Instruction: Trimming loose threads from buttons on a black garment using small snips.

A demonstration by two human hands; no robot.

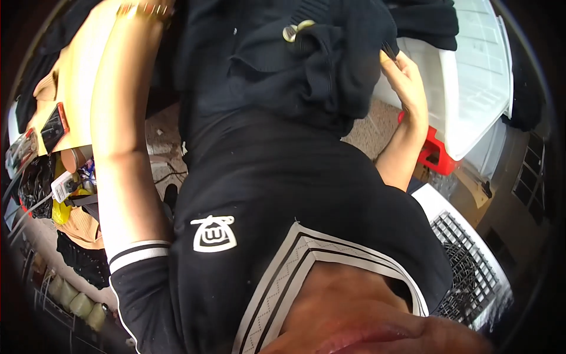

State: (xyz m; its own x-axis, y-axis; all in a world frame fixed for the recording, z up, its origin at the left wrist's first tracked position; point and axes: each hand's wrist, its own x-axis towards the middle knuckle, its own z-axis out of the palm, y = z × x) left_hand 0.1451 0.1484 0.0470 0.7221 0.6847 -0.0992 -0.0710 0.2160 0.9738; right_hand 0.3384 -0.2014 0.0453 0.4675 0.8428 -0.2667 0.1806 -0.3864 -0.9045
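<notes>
A dark navy knit garment (283,76) lies bunched across my lap, with ribbing and two pale gold buttons (298,29) near the top of the view. My right hand (405,82) is at its right edge, thumb and fingers closed on the dark cloth. Something thin and dark shows at those fingertips, too small to name. On the left, my bare forearm (121,112) reaches up past a gold bracelet (144,10). Beyond the wrist, my left hand is cut off by the top edge of the view.
At right stand a white plastic bin (480,76), a red plastic piece (436,150) and a white-rimmed grid basket (466,259). A red-edged phone (55,128) lies on the tan surface (73,88) at left. Below it are a white power strip (63,187), bags and folded cloth.
</notes>
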